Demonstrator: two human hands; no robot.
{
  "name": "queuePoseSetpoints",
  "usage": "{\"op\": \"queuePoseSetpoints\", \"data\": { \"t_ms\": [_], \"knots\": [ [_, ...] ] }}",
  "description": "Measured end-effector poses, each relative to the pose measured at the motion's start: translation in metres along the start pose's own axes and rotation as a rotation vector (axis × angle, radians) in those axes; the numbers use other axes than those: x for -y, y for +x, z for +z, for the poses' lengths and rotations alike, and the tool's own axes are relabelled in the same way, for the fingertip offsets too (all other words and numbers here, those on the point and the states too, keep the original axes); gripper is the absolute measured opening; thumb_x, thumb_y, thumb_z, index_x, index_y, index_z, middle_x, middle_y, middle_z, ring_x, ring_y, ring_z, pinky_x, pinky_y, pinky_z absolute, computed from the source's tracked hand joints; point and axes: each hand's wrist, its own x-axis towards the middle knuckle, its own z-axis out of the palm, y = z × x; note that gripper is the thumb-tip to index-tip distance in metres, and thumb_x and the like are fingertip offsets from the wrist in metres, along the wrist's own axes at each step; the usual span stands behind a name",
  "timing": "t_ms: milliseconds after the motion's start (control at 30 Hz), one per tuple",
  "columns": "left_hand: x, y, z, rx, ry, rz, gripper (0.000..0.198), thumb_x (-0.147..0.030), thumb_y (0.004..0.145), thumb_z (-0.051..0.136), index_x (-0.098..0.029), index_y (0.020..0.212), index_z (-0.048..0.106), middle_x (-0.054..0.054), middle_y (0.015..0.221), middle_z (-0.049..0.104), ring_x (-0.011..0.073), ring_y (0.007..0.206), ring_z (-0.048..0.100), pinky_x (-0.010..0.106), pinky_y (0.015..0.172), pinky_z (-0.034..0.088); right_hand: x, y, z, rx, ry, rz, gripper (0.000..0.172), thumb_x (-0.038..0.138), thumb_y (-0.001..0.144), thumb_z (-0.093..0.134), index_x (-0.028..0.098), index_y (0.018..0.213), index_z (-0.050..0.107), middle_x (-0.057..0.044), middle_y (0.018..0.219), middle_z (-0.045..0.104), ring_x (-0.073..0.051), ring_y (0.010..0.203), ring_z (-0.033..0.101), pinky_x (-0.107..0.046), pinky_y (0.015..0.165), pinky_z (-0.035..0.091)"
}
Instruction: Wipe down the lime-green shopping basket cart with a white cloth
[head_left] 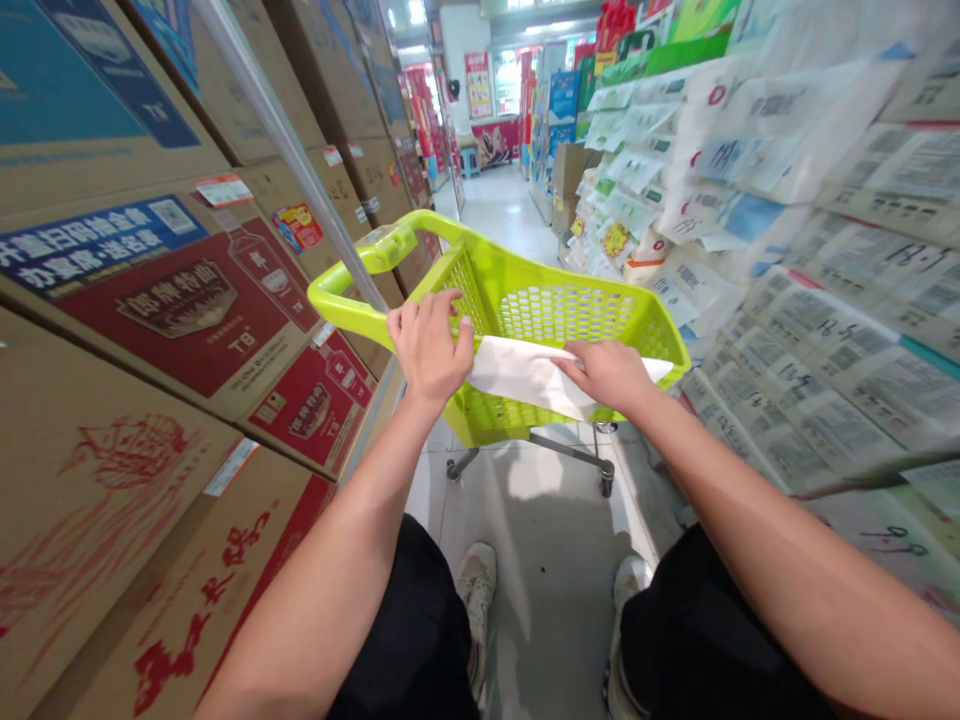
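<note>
Cart: stood between boxes, left, and bags, right. Left hand: curled over near side. Right hand: gripped cloth (perhaps paper) there. Risk: pushing could have rolled cart away.

You're in a shop aisle — green shopping cart, cartons w/ price tags stacked on yr left, packs w/ handwritten nos. piled on yr right.
</note>
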Motion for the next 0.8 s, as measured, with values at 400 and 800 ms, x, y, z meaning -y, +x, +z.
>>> {"op": "queuePoseSetpoints", "data": {
  "t_ms": [400, 800],
  "knots": [
    [-0.002, -0.003, -0.007, 0.053, 0.025, 0.045, 0.034, -0.029, 0.094, 0.050, -0.026, 0.125, 0.065, 0.007, 0.113, 0.073, 0.0323, 0.110, 0.058, 0.049, 0.108, 0.033, 0.060, 0.019, 0.000, -0.107, 0.092, 0.010, 0.055, 0.063, 0.108, 0.032, 0.024, 0.116, 0.070, -0.011, 0.109, 0.079, -0.028, 0.093, 0.071, -0.032, 0.070, 0.037],
    [0.027, 0.005, 0.002, 0.029, 0.051, 0.050, 0.029, -0.034, 0.100, 0.043, -0.029, 0.112, 0.069, 0.008, 0.109, 0.074, 0.0326, 0.106, 0.056, 0.052, 0.106, 0.031, -0.007, -0.013, 0.007, -0.043, -0.027, 0.080, 0.057, 0.063, 0.106, 0.035, 0.023, 0.114, 0.075, -0.013, 0.100, 0.080, -0.029, 0.089, 0.072, -0.033, 0.070, 0.038]
  ]
}}
